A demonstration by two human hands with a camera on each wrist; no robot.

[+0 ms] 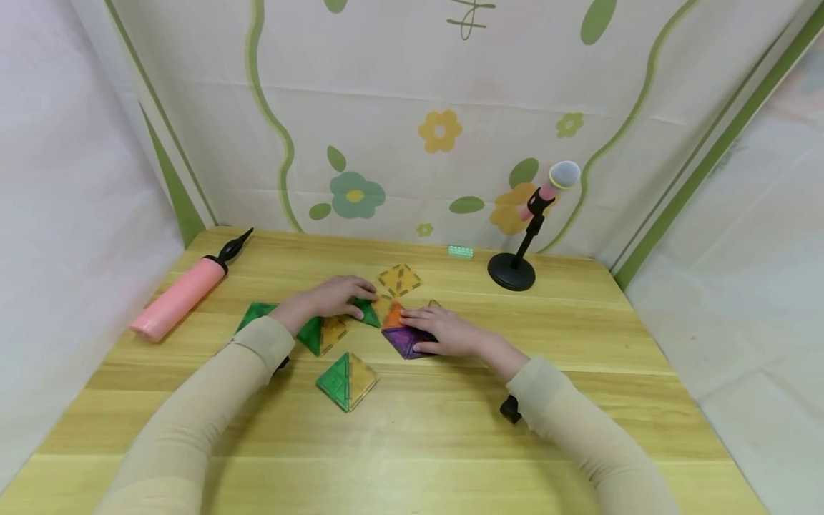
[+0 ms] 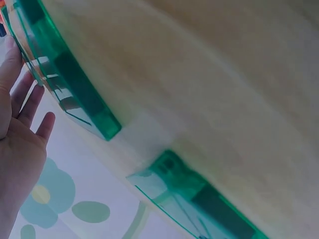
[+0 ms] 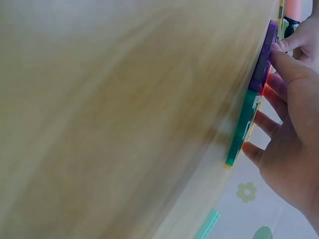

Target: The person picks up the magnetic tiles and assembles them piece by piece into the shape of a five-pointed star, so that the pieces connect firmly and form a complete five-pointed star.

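Observation:
My left hand [image 1: 337,295] has thumb and fingers on either side of a green triangular magnetic tile [image 1: 367,312], which it holds against the table. My right hand [image 1: 447,330] rests with extended fingers on purple tiles [image 1: 405,342] and an orange tile [image 1: 394,313]; in the right wrist view a green tile [image 3: 242,127] shows below its fingers. Yellow tiles [image 1: 400,280] lie just behind. Under the left forearm lies a green and yellow pair [image 1: 332,334], partly hidden. Nearer me is another green and yellow pair [image 1: 347,381] forming a diamond.
A pink hand pump [image 1: 183,297] with a black nozzle lies at the left. On the right stands a toy microphone [image 1: 563,175] in a black stand [image 1: 511,272]. A small mint-green block [image 1: 460,252] sits by the back edge. Patterned curtains [image 1: 386,93] enclose the wooden table [image 1: 412,450].

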